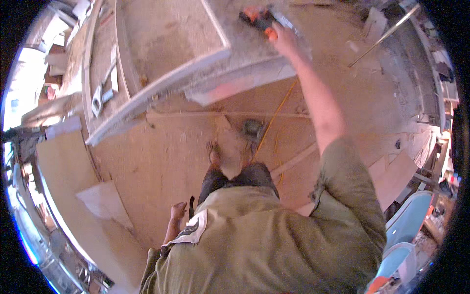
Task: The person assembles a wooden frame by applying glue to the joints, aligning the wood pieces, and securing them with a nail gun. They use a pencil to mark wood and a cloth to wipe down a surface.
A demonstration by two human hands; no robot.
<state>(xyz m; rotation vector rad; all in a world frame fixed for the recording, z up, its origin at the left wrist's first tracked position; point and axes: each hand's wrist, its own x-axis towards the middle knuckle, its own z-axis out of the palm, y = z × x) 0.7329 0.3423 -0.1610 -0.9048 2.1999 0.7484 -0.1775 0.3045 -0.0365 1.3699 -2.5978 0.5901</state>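
Observation:
My right arm reaches far forward over the workbench (245, 51). At its end, my right hand (284, 40) is closed on an orange and black power tool (258, 18), near the bench's right end. Motion blurs the tool, and its exact kind does not show. A pale wooden frame (193, 66) lies on the bench, just left of the tool. My left hand (179, 210) hangs low by my left side, fingers curled, with nothing visible in it. A dark strap (191, 207) dangles beside that hand, apart from it.
A handsaw (97, 101) with a pale handle lies at the frame's left. Yellow cord (277, 117) runs over the floor near a dark greenish object (252, 128). Large board (68, 159) lies at left; blue chairs (409, 220) stand at right. A thin pole (384, 36) slants at far right.

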